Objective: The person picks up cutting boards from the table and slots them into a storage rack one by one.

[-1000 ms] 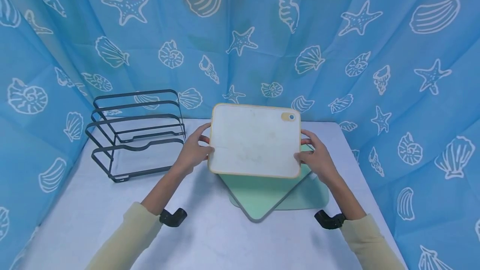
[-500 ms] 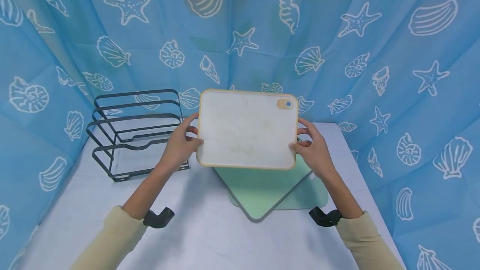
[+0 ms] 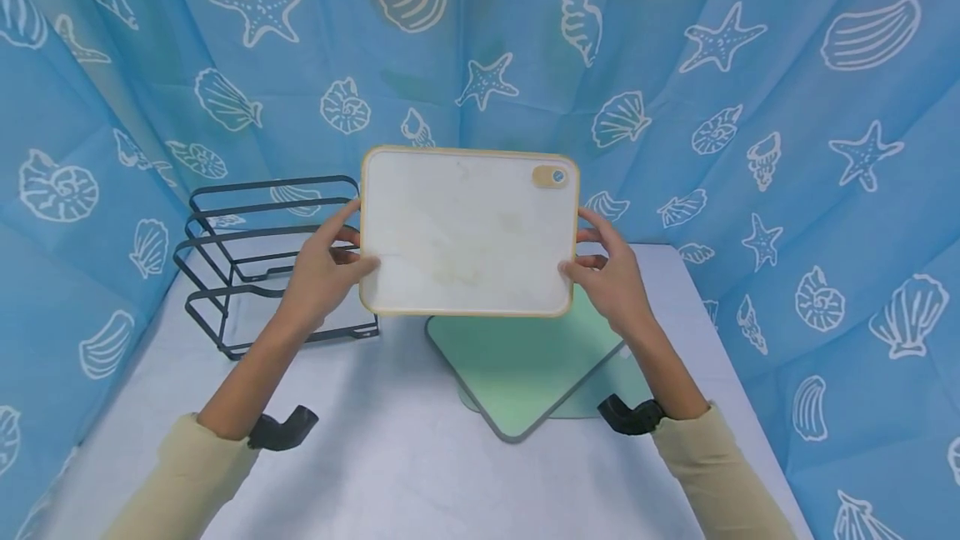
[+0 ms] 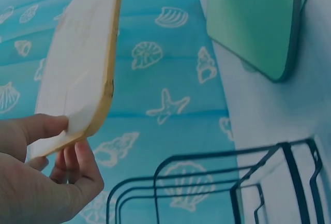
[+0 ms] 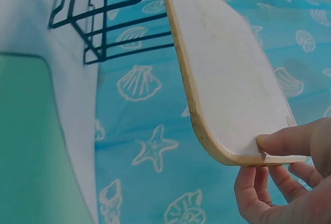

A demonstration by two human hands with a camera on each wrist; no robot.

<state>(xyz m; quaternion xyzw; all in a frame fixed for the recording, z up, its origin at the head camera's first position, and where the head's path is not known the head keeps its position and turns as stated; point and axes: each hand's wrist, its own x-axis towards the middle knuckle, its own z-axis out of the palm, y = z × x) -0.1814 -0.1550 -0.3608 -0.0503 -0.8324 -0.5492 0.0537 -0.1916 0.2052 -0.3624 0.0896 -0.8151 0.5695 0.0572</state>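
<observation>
White cutting board (image 3: 468, 232) is held up off the table (image 3: 480, 490), its broad face toward the person and its long axis running side to side. Left hand (image 3: 318, 277) pinches one short edge, thumb on the white face, fingertips behind. Right hand (image 3: 611, 277) pinches the opposite short edge the same way; both wrist views agree. Hole in the board sits at the upper corner on the right-hand end.

Key relation (judgement): board versus black wire rack (image 3: 255, 232). Rack stands on the table to the left of the board; left hand is the nearer and overlaps part of it in the head view. Left wrist view shows a gap between fingers and wire. Rack's long bars run roughly parallel to the board's long axis, so little turning seems needed to line the two up.

Green cutting board (image 3: 510, 390) lies below the white one, one corner toward the person, over a paler green board (image 3: 633, 386). Neither is touched by a hand.
</observation>
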